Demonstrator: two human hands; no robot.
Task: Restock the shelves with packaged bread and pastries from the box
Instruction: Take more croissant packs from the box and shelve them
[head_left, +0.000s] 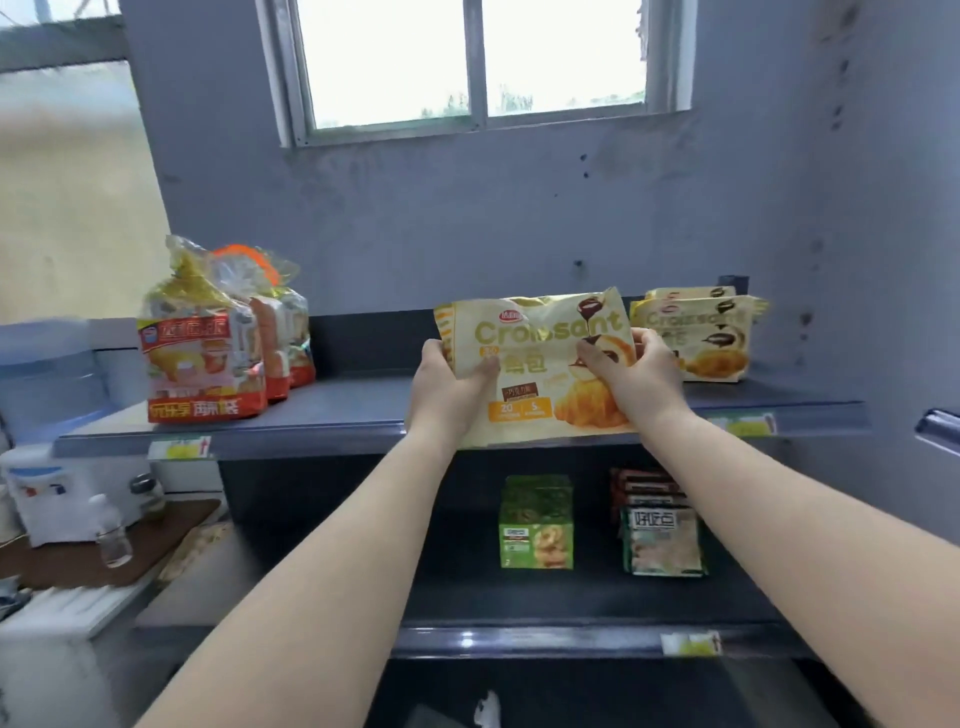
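Note:
A cream and yellow croissant bag (540, 338) stands upright over the front of the top shelf (343, 410). My left hand (447, 384) grips its left edge and my right hand (634, 376) grips its right side. Two more croissant bags (711, 332) stand on the same shelf, just to the right of the held one. At the shelf's left end stand several red and orange bread bags (208, 353). The box is not in view.
The lower shelf (467, 587) holds a green pastry pack (537, 525) and a row of green-and-white packs (662, 538). A water dispenser (52, 415) and a small table with a bottle (111, 535) stand to the left. A window and grey wall are behind.

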